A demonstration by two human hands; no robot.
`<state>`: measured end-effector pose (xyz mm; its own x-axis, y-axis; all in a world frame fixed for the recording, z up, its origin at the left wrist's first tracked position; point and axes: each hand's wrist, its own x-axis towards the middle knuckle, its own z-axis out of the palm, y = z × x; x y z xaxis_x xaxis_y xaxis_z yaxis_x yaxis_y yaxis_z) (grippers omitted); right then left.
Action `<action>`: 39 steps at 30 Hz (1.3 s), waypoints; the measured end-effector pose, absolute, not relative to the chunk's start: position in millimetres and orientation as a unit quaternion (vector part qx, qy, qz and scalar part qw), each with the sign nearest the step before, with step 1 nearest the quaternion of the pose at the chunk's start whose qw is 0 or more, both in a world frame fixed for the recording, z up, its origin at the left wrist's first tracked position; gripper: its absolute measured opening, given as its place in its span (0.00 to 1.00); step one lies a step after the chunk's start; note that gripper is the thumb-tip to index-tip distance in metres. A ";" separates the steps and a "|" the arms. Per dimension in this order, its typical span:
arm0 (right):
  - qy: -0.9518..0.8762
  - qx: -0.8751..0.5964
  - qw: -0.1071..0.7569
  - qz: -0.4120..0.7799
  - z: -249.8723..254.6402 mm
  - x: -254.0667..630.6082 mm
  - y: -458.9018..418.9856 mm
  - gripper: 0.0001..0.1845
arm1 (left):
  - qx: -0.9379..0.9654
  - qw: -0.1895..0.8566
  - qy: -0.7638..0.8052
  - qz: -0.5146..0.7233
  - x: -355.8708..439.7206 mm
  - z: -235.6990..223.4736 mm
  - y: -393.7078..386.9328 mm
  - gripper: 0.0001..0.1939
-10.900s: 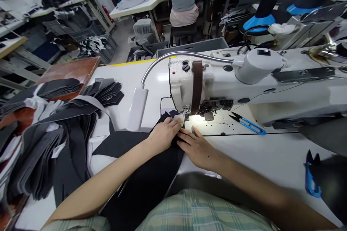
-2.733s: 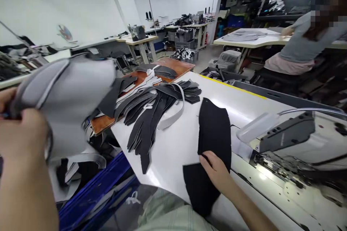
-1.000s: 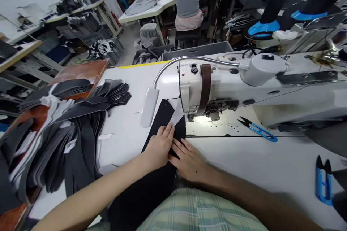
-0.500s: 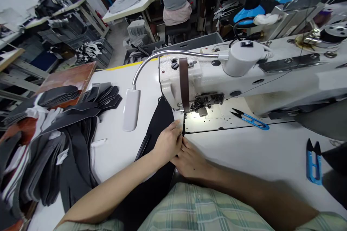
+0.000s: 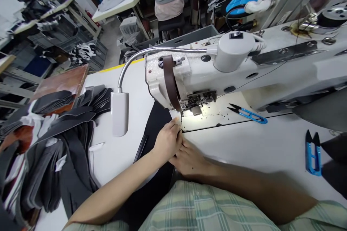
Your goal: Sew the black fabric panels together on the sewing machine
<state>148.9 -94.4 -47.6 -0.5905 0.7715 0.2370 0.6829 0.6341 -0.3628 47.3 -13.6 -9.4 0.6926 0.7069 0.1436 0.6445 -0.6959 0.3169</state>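
Left hand point(image 5: 166, 140) curled over black fabric point(image 5: 156, 122), right hand point(image 5: 189, 158) at its edge, grips unclear

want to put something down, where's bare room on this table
Largest: the tabletop between the machine bed, right forearm and outer blue snips. Smaller: between lamp head, machine head and yellow edge. Crowded: left end, under fabric stacks, and below the machine head, with left hand, right hand and black fabric.

We can read no text, brand, number or sign here; any marking on the dark switch point(image 5: 236, 35) atop the white lamp base point(image 5: 233, 55) is too small for us to make out.
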 end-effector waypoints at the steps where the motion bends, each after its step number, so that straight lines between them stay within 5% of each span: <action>1: -0.884 -0.411 0.186 0.122 -47.4 149.0 -94.2 0.18 | 0.912 0.124 0.370 0.127 46.7 -10.0 -13.9 0.05; 39: -0.858 -0.479 0.145 0.120 -37.0 148.3 -103.1 0.24 | 0.902 0.183 0.381 0.091 60.1 -3.3 -7.5 0.06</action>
<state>148.3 -103.1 -37.0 -0.4997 0.8557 0.1344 0.7858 0.5132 -0.3452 60.1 -7.5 -3.3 0.6938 0.7198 0.0246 0.6533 -0.6433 0.3992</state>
